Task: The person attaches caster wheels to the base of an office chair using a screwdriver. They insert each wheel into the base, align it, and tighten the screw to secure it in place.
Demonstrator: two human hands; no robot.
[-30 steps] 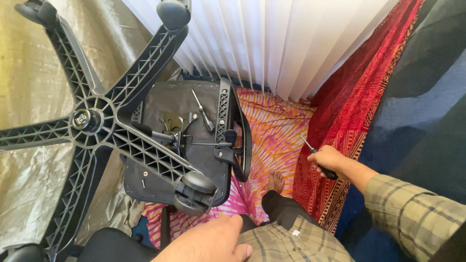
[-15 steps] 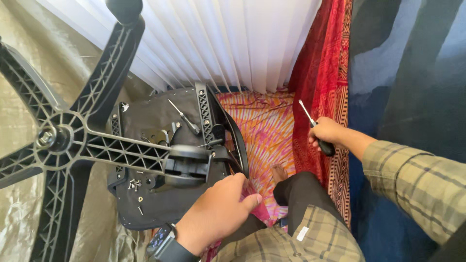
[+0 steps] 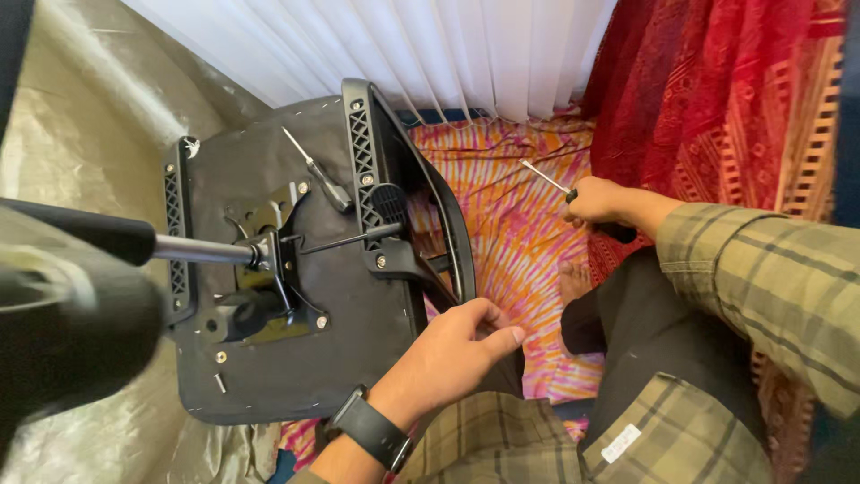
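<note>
Left hand: the left hand (image 3: 457, 345) is resting on the lower right edge of the overturned chair seat (image 3: 269, 358), fingers loosely curled and grasping nothing; a dark watch (image 3: 369, 428) is sitting on its wrist.
Right hand: the right hand (image 3: 598, 202) is clenched around a screwdriver (image 3: 548, 180), its shaft pointing up and left over the pink-and-orange cloth (image 3: 511, 242).
Chair seat: it is lying upside down on the floor, armrest (image 3: 430, 202) on its right side, metal mechanism plate (image 3: 269, 260) in the middle.
Second screwdriver: a spare one (image 3: 315, 170) is lying on the seat's underside, near the top edge.
Loose screw: a small one (image 3: 219, 384) is lying near the seat's lower left corner.
Change: a second ago the left hand was low by the lap and the star base was filling the left of the view; now the hand is on the seat and only a blurred dark wheel (image 3: 63, 332) and the gas column (image 3: 197, 251) are showing.
Meaning: the person appears to be steadying the seat while bringing the driver nearer to it.
</note>
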